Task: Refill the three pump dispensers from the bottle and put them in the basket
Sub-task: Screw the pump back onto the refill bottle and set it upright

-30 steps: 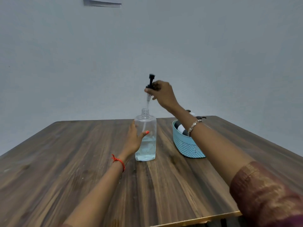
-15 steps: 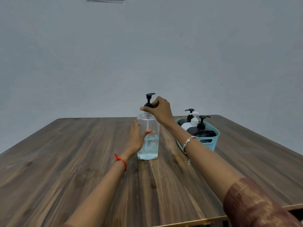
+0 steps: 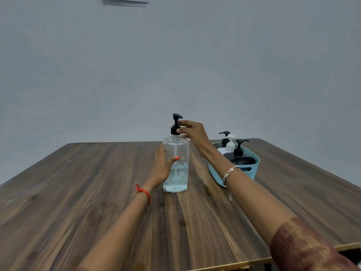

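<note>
A clear bottle (image 3: pixel 178 178), about a third full of bluish liquid, stands upright in the middle of the wooden table (image 3: pixel 78 192). Its black pump head (image 3: pixel 176 124) sits on the neck. My left hand (image 3: pixel 162 167) wraps the bottle's left side. My right hand (image 3: pixel 193 132) pinches the black pump collar with fingertips. To the right, a light blue basket (image 3: pixel 252 171) holds three pump dispensers: two black ones (image 3: pixel 239 153) and a white one (image 3: pixel 229 145) between them.
The table's near edge (image 3: pixel 234 266) runs along the bottom of the view. A plain grey wall (image 3: pixel 175 65) stands behind the table's far edge. My right forearm crosses in front of the basket's left side.
My right hand lowered the black pump with its tube into the clear bottle and seated it on the neck. My left hand kept hold of the bottle. The camera tilted up slightly.
</note>
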### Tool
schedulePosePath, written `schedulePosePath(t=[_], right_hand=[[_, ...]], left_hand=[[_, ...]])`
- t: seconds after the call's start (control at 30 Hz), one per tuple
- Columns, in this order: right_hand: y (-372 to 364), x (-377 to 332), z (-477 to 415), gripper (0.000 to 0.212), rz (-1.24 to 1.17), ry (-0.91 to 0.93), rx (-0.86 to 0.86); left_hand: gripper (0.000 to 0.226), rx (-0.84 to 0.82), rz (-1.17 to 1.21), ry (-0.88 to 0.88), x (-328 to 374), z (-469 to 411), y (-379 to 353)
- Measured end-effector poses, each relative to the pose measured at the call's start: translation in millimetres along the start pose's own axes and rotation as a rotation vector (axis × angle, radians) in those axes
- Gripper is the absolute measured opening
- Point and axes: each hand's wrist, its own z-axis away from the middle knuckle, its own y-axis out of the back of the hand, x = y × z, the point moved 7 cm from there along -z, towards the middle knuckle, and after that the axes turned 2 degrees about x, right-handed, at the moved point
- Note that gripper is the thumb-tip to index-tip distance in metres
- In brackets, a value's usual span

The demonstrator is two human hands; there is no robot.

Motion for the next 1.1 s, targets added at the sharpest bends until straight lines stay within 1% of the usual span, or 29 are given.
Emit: schedulePosePath(t=[0.07, 0.2, 0.27, 0.3, 0.37, 0.4, 0.53, 0.63, 0.73, 0.83, 0.87, 0.97, 1.03, 1.1], right_hand=[[-3.4, -2.0, 0.9, 0.032, 0.012, 0.022, 0.009], [0.8, 1.7, 0.2, 0.023, 0.046, 0.002, 0.096], [-3.3, 5.3, -0.4, 0.013, -0.036, -0.038, 0.062], [-5.4, 5.8, -0.2, 0.013, -0.063, -0.048, 0.038], [-5.8, 6.1, -0.1, 0.027, -0.05, -0.046, 0.022], [-4.9, 5.4, 0.7, 0.029, -0.029, -0.033, 0.024], [-9.0, 3.3, 2.4, 0.023, 0.053, -0.01, -0.014], [-10.5, 5.2, 1.8, 0.025, 0.065, -0.027, -0.056], [-8.9, 8.0, 1.6, 0.018, 0.061, -0.044, -0.004], [-10.3, 9.5, 2.0, 0.036, 0.14, -0.015, 0.098], [-12.3, 10.2, 1.1, 0.037, 0.134, -0.015, 0.091], [-16.8, 8.8, -0.2, 0.022, -0.007, -0.058, -0.018], [-14.9, 7.9, -1.2, 0.024, -0.071, -0.06, -0.042], [-11.7, 9.7, -1.7, 0.029, -0.043, -0.055, 0.004]], left_hand=[[0.059, -0.002, -0.001, -0.006, 0.9, 1.1, 0.5], [0.062, -0.014, -0.027, -0.013, -0.4, 0.9, 0.2], [0.062, -0.01, -0.032, 0.007, -2.4, -0.6, 0.7], [0.062, -0.01, -0.032, 0.018, -2.9, -1.4, 1.0], [0.062, -0.016, -0.03, 0.026, -3.5, -2.2, 0.6], [0.062, -0.021, -0.029, 0.019, -3.7, -2.4, 0.1], [0.062, -0.03, -0.043, -0.005, -5.7, -2.6, 0.6], [0.062, -0.037, -0.046, 0.003, -6.0, -3.5, 0.4], [0.066, -0.045, -0.039, 0.0, -5.6, -1.9, -0.7], [0.07, -0.045, -0.028, 0.024, -5.8, -0.2, 0.0], [0.069, -0.043, -0.03, 0.028, -6.0, -0.3, 0.2], [0.065, -0.041, -0.048, 0.014, -5.2, 0.9, -0.7], [0.064, -0.03, -0.039, 0.008, -5.9, 0.6, -1.2], [0.065, -0.032, -0.026, -0.001, -5.2, 0.8, -2.9]])
